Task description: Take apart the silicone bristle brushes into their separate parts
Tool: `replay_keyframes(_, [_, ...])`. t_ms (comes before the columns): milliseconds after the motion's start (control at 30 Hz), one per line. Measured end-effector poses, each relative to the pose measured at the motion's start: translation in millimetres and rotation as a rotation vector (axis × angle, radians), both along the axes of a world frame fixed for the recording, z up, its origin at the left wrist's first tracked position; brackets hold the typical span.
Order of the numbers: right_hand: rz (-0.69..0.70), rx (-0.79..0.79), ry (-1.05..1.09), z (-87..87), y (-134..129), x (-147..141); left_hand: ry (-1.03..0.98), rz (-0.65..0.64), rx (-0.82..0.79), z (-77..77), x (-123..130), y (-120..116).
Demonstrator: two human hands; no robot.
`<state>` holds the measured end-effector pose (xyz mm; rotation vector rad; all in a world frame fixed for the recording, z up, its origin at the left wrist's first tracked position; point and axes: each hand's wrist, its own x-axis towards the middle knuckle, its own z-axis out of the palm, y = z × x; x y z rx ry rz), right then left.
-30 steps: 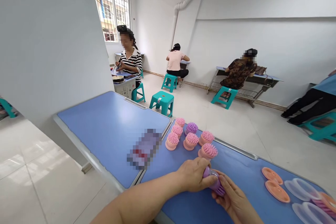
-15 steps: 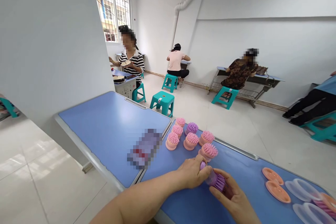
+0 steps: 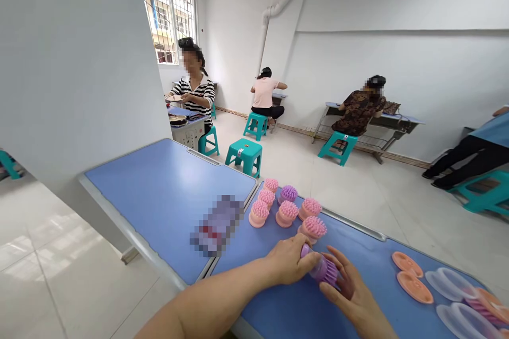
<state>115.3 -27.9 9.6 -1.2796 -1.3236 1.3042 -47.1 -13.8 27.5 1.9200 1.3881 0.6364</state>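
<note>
My left hand is closed around the base of a purple bristle brush, tilted with its soft bristles toward the right. Around the bristle end, my right hand is open, thumb and fingers apart; whether a fingertip touches the bristles I cannot tell. Just beyond my left hand stands a pink bristle brush, bristles up. More pink brushes and one purple upright brush are grouped behind it on the blue table.
Orange oval parts and clear plastic rings lie at the right, with pink bristle pieces among them. A blurred-out flat object lies left. Beyond are a teal stool and several seated people.
My right hand's fingers have loosened and spread slightly away from the bristles. My left hand keeps its hold on the purple brush. The view has shifted slightly.
</note>
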Motion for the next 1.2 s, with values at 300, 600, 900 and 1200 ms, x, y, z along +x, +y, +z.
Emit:
replay_keyframes(300, [0.118,-0.147,0.013,1.8,4.1,5.4,0.002,-0.028,0.023,-2.0,0.3,0.4])
replay_keyframes(600, [0.078,-0.237,0.104,2.7,4.4,4.5,-0.051,0.004,0.046,-10.2,0.3,4.4])
replay_keyframes(900, [0.167,0.125,0.103,3.7,11.8,5.8,-0.291,0.043,-0.017,-9.5,5.5,14.3])
replay_keyframes(1200, [0.203,0.463,-0.107,5.9,10.1,4.0,-0.465,0.068,-0.43,-7.2,9.2,19.9])
